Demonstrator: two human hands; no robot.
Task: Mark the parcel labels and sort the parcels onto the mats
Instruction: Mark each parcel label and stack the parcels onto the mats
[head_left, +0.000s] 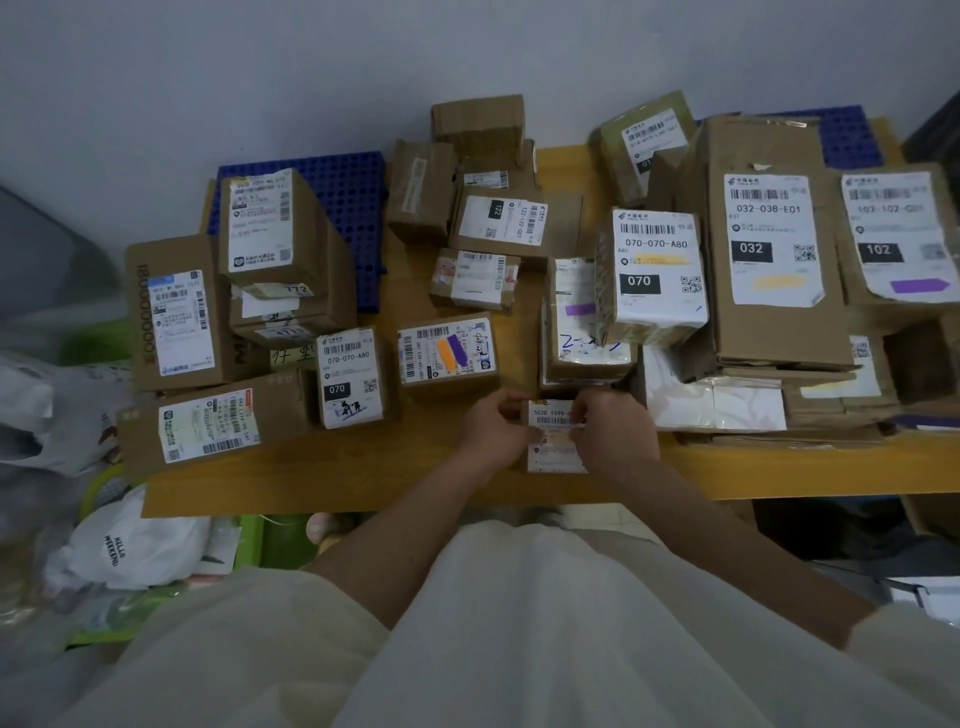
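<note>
Hands grip one small parcel (555, 436) at the desk (363, 483) front edge — left hand (493, 426) and right hand (605, 434) pinching its sides. Risk, I judge: it slips off the edge, or its label stays covered by fingers.

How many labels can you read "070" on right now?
2. One on the box left of the hands, near the table's front; one on the bigger box right of centre, above the hands. Other labels are blurred or hidden.
</note>
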